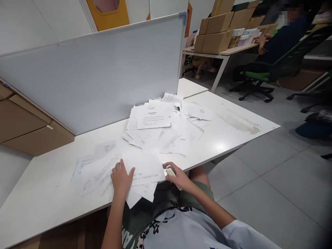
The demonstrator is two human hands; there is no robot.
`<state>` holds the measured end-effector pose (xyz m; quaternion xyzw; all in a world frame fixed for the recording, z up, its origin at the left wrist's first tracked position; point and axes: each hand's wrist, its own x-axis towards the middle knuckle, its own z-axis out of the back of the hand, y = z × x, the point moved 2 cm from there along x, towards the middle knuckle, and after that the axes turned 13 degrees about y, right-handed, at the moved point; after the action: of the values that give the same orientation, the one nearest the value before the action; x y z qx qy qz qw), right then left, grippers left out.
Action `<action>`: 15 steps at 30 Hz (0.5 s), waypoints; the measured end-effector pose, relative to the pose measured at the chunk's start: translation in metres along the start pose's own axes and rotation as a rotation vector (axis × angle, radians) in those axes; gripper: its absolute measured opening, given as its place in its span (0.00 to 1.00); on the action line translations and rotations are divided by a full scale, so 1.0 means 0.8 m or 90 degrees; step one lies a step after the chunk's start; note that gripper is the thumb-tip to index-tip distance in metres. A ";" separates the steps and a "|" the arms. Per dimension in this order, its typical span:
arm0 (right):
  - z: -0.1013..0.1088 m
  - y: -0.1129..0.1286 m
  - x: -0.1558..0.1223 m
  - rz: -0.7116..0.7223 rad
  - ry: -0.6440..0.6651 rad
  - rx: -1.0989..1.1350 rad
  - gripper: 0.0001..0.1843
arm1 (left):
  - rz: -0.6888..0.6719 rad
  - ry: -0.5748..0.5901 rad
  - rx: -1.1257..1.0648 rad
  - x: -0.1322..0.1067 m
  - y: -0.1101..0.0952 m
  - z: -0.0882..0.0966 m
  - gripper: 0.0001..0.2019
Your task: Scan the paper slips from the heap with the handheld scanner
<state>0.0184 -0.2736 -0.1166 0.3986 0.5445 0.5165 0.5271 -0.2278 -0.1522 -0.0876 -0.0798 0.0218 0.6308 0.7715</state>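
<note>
I count two hands of my own, my left hand [121, 179] and my right hand [178, 177], with one small white gadget [170, 171] in the right. The sheets of paper [153, 118] number well over a dozen (too overlapped for an exact tally). Farther off are one whiteboard [88, 79], at least five cardboard boxes [216, 41], one seated person [280, 41] and one green-trimmed office chair [261, 76].
</note>
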 end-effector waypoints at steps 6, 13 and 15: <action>-0.003 0.009 0.010 -0.088 0.004 -0.029 0.33 | 0.034 -0.053 -0.026 0.025 -0.002 0.007 0.35; 0.007 0.022 0.016 -0.113 0.102 -0.079 0.38 | 0.039 0.009 -0.154 0.081 0.021 0.015 0.24; 0.009 0.021 0.016 -0.111 0.115 -0.038 0.37 | 0.007 -0.008 -0.167 0.090 0.028 0.021 0.18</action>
<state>0.0224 -0.2577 -0.1016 0.2855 0.6067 0.5188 0.5304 -0.2361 -0.0759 -0.0826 -0.1759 -0.0658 0.6329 0.7511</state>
